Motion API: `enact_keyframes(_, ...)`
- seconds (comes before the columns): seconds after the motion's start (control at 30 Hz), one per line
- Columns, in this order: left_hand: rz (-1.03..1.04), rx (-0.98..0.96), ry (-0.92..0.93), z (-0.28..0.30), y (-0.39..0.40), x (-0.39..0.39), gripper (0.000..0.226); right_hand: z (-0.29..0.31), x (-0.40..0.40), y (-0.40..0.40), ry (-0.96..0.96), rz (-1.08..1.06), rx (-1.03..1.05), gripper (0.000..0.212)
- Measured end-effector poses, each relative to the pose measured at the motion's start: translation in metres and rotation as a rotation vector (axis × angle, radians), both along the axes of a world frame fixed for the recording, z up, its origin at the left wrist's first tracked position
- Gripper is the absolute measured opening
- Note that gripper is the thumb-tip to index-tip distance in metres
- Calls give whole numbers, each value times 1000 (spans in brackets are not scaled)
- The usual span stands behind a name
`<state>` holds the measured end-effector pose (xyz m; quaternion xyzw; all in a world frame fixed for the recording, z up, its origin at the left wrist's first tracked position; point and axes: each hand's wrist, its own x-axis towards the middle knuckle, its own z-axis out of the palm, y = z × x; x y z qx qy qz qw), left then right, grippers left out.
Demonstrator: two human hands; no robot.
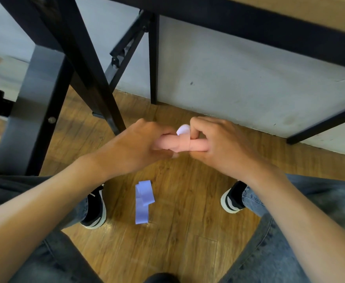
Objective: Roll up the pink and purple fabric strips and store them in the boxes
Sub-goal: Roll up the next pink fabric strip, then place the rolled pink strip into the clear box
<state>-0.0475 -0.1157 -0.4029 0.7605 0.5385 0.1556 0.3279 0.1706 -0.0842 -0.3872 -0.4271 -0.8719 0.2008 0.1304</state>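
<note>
A pink fabric strip point(196, 145), rolled into a short tube with a narrow band round its middle, is held level above the floor. My left hand point(139, 144) grips its left end. My right hand point(218, 144) holds the right end, its fingers pinching a small white tab point(182, 129) that stands up from the band. A purple fabric strip point(143, 201) lies loosely folded on the wooden floor between my feet, touched by neither hand. No box is in view.
Black table legs point(89, 64) and a slanted brace stand at the left and centre back. A grey wall point(249, 78) meets the wooden floor behind my hands. A tabletop edge point(290, 17) crosses the upper right. My two shoes point(95, 209) flank the purple strip.
</note>
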Motion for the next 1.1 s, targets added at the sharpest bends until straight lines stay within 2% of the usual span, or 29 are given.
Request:
enact_keyframes(0.1, -53, -36, -41, 6, -1, 0, 29, 1, 2, -4, 15, 24, -9, 28)
enact_keyframes(0.27, 15, 93, -12, 12, -8, 2, 16, 12, 3, -9, 75, 20, -183, 29)
enact_keyframes(0.37, 59, 149, -8, 15, -16, 3, 29, 21, 6, -12, 132, 36, -322, 40)
enact_keyframes(0.43, 75, 158, -36, 19, -20, 3, 42, 26, 9, -13, 185, 50, -360, 38)
enact_keyframes(0.5, 33, 154, -39, 27, -23, 4, 47, 32, 11, -14, 191, 62, -339, 28)
enact_keyframes(0.67, -64, 154, 62, 58, -29, 8, 26, 58, 14, -25, 145, 109, -296, 7)
enact_keyframes(0.77, -86, 69, 109, 80, -34, 11, 28, 76, 18, -38, 117, 94, -271, 21)
enact_keyframes(0.87, -152, 43, 116, 104, -40, 15, 26, 98, 26, -50, 105, 93, -243, 24)
enact_keyframes(1.1, -234, 182, 121, 172, -67, 27, 21, 165, 47, -83, 150, 129, -144, 20)
